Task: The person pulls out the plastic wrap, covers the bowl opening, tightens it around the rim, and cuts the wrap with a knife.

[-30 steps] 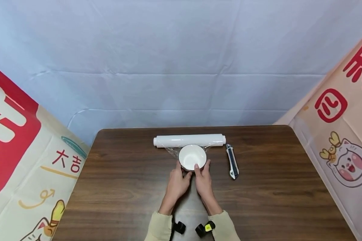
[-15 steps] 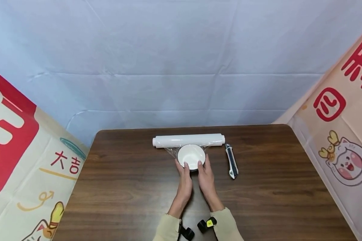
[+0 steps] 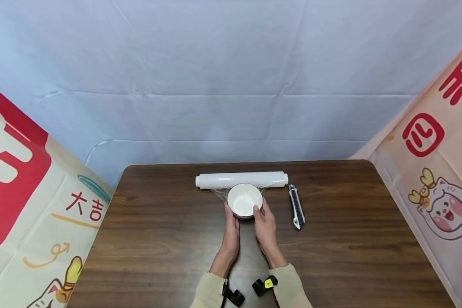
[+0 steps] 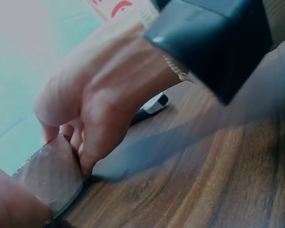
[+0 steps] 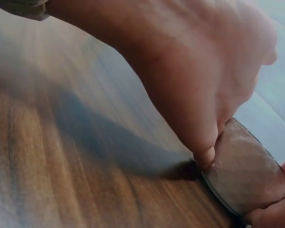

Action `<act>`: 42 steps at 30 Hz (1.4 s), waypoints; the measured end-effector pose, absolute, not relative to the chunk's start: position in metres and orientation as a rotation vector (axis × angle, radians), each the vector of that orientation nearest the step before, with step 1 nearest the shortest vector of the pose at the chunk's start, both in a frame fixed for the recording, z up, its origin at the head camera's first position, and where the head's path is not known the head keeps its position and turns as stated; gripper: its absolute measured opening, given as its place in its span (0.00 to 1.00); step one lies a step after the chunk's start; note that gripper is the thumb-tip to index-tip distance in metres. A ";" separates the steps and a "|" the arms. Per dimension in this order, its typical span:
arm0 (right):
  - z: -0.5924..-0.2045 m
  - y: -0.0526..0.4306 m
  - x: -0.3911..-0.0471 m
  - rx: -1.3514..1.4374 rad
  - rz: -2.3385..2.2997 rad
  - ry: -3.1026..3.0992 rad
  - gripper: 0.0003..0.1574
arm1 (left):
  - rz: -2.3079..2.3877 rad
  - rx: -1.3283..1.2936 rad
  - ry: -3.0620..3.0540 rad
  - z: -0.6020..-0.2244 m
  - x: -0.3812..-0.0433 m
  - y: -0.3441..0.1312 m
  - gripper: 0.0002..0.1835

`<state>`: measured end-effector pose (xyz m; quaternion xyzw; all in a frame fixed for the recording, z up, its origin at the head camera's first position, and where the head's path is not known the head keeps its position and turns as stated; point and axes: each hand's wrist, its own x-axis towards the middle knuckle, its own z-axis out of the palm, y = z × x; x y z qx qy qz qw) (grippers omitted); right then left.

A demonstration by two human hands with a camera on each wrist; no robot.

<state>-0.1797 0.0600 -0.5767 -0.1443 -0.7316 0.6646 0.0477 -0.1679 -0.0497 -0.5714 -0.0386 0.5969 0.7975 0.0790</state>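
A white bowl (image 3: 244,200) with a dark rim stands in front of a roll of cling film (image 3: 241,180). Clear cling film (image 3: 218,193) stretches from the roll to the bowl, with wrinkles showing at both sides. My left hand (image 3: 230,235) holds the bowl's near left side, its fingertips at the edge. On the near right, my right hand (image 3: 267,226) grips it with the thumb over the rim. In the left wrist view, film creases show on the bowl's patterned wall (image 4: 54,173) between both hands. My fingers hide part of that wall.
A utility knife (image 3: 297,207) lies on the wooden table (image 3: 350,239), right of the bowl and near the roll's right end. A pale cloth backdrop (image 3: 215,119) hangs behind the table, with printed banners (image 3: 427,171) along the sides.
Both hands have shifted round the near side of the bowl. The left thumb has come off the rim since half a second ago. Bowl, roll and knife stay about in place.
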 end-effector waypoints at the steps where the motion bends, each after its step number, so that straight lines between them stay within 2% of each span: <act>1: -0.577 0.060 -0.179 -0.444 2.034 -2.230 0.37 | 2.387 -0.113 1.782 -0.572 -0.168 -0.051 0.43; 6: -0.578 0.059 -0.175 -0.435 2.050 -2.216 0.38 | 2.327 -0.105 1.828 -0.572 -0.165 -0.055 0.42; 17: -0.576 0.059 -0.172 -0.426 2.113 -2.169 0.38 | 2.246 -0.047 1.828 -0.568 -0.158 -0.061 0.47; 31: -0.575 0.065 -0.169 -0.407 2.046 -2.236 0.38 | 2.026 -0.051 2.019 -0.562 -0.164 -0.072 0.48; 37: -0.571 0.078 -0.175 -0.466 2.039 -2.290 0.37 | 1.891 -0.050 2.202 -0.555 -0.172 -0.087 0.38; 42: -0.567 0.087 -0.179 -0.503 1.975 -2.343 0.30 | 1.880 -0.119 2.210 -0.552 -0.179 -0.104 0.29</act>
